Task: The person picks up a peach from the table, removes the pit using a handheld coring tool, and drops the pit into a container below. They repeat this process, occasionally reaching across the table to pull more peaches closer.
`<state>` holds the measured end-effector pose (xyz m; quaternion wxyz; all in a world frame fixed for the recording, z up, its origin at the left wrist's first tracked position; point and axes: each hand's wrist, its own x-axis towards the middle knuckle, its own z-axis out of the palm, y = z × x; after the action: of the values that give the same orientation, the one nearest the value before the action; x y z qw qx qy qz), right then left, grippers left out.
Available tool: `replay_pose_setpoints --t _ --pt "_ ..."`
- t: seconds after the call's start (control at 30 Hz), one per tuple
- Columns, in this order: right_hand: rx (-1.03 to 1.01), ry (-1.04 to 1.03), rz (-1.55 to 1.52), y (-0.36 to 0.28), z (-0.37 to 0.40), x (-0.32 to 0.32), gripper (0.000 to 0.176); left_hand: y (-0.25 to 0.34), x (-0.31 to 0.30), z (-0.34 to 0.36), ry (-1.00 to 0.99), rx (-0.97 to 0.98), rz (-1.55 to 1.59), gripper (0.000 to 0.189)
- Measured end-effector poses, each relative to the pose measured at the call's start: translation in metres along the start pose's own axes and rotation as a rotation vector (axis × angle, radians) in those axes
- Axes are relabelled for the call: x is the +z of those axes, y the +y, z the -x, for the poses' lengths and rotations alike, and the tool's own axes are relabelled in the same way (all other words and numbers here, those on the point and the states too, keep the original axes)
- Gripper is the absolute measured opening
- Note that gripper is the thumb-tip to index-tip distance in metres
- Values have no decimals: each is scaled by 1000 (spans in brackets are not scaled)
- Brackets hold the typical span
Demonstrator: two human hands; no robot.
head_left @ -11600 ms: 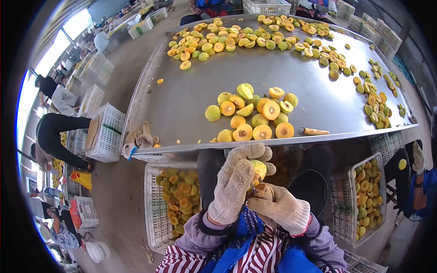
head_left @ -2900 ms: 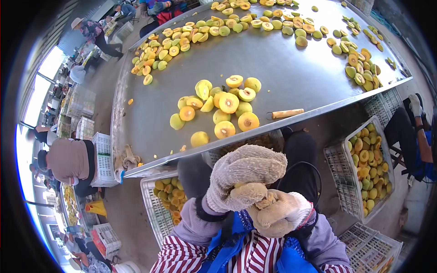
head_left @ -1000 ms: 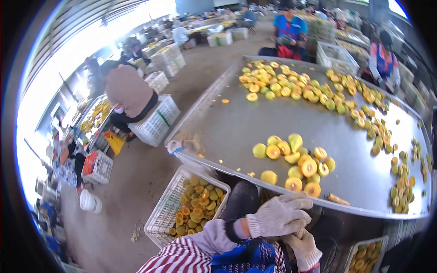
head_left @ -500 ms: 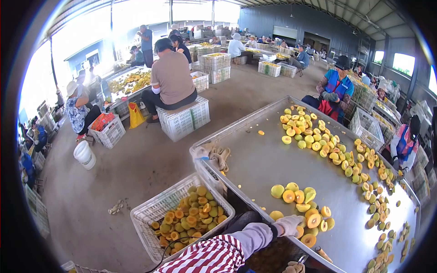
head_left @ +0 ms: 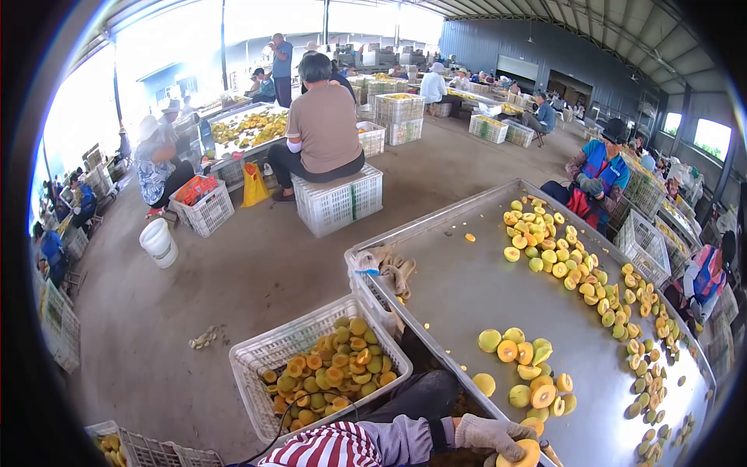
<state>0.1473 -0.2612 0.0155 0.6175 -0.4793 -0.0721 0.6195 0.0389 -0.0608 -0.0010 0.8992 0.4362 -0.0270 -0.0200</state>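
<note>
The grip of the left hand [head_left: 492,434], in a knitted off-white work glove, is closed over the top of a round orange-yellow fruit half [head_left: 523,454]; the fingers curl around its upper edge and its orange face shows below them. Hand and fruit sit at the near edge of the long grey steel bench [head_left: 467,296], at the bottom of the view. The right hand is out of sight.

Just beyond the hand, a small loose heap of cut yellow and orange fruit halves [head_left: 529,373] lies on the bench. A longer band of cut fruit [head_left: 591,272] runs along the far side. A bundle of worn cloth gloves [head_left: 393,265] rests on the bench's near-left corner. On the floor just beside the bench stands a white plastic lattice crate [head_left: 288,335] filled with fruit halves.
</note>
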Motion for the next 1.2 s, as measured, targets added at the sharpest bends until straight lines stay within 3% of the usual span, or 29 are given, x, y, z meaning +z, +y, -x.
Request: replay_pose_setpoints --t 0.03,0.1,0.2,0.23,0.3,0.33,0.4,0.47,0.5,0.53,0.6,0.73,0.93,1.0,1.07,1.13,1.2 --pt "-21 25 17 -1 -3 1 33 1 7 1 -1 -1 4 51" --pt "-197 130 201 5 -15 -4 33 2 21 1 163 196 56 36" --pt "-440 274 476 21 -32 -26 33 12 42 2 309 232 26 28" --pt "-511 311 543 25 -36 -34 34 -14 11 -14 182 199 -87 43" --pt "-544 360 578 28 -39 -42 36 -6 17 -10 229 156 -125 43" --pt "-1018 361 843 19 -36 -10 19 -1 22 -9 266 109 -168 43" --pt "-669 476 738 19 -41 -31 16 -3 24 -5 364 164 -42 42" --pt "-580 354 538 13 -22 -24 26 -4 18 -5 425 256 199 45" --pt "-477 325 458 8 -10 -16 29 5 16 2 390 223 197 48" --pt "-382 291 369 2 1 -6 33 11 24 4 511 184 173 49" --pt "-295 308 337 -6 16 16 37 2 24 2 558 241 196 54" --pt "-357 303 664 -3 22 26 37 -15 30 -7 595 288 141 62" --pt "-302 285 742 -13 28 32 34 -17 47 -14 562 256 153 59" --pt "-351 323 788 -10 27 32 35 -18 51 -16 615 294 93 59" --pt "-522 346 857 -5 23 31 37 -26 47 -16 576 324 92 60" --pt "-417 349 841 -9 26 32 39 -31 46 -18 590 380 76 61" --pt "-527 372 912 -4 22 27 37 -30 52 -20 621 350 162 61"
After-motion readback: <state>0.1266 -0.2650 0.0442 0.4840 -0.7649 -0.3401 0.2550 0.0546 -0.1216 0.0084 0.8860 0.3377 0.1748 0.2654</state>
